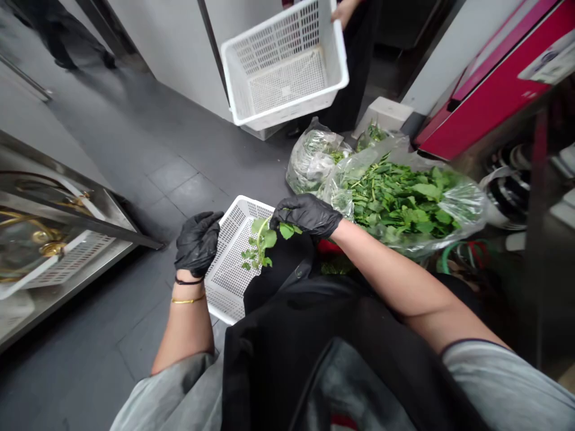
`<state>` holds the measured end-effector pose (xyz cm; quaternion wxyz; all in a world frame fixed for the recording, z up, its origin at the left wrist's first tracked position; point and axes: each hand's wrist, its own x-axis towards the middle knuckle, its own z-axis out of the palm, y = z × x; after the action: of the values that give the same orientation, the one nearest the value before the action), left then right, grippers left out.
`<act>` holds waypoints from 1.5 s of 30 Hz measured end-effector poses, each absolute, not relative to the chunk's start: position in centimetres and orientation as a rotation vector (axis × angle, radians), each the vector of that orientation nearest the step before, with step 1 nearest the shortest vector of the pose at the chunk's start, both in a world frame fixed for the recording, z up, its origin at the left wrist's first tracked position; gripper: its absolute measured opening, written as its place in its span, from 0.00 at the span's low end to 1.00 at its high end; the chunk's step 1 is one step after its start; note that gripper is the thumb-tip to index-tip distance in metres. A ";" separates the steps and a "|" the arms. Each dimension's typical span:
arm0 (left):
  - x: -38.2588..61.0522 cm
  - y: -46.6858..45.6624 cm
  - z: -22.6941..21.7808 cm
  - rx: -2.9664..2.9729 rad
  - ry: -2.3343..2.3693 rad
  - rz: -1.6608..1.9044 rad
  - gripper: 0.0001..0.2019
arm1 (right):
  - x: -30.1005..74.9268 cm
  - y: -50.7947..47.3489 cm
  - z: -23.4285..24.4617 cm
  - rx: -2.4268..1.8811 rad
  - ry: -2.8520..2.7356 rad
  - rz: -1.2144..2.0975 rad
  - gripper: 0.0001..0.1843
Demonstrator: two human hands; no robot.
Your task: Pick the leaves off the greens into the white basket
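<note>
A metal shelf (81,282) stands on a grey tiled floor (135,140). Across the floor from the shelf rises a pale wall (166,48). Well to the shelf's right is a red panel (489,84); light gleams on tiles near the shelf.

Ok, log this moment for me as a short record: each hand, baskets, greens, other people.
Left hand: black-gloved, curled by near basket's rim; grip unclear
Right hand: black-gloved, pinching leafy sprig
Near basket: white, perforated, low before the person
Far basket: white, held by another person's hand
Bagged greens: clear plastic, right-front
</note>
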<state>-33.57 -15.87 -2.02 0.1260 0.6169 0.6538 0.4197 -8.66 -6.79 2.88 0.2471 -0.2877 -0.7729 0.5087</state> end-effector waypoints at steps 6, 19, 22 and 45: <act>-28.8 -16.3 -1.7 1.604 1.478 1.105 0.13 | -9.6 -8.2 2.9 -0.982 -2.356 1.032 0.12; -26.4 -15.4 0.3 0.981 1.166 1.076 0.11 | -6.3 -4.2 0.3 -1.082 -1.474 1.048 0.24; -26.6 -14.8 -0.6 0.956 1.250 1.193 0.11 | -7.1 -6.4 0.4 -1.033 -1.854 1.176 0.20; -30.7 -14.0 0.4 0.740 0.880 1.636 0.15 | -13.3 -4.5 -0.8 -1.104 -2.363 0.885 0.22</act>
<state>-30.72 -14.03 0.38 0.5403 0.3115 0.3701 0.6885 -13.25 -4.55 -0.85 0.1927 -0.3933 -0.8418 0.3155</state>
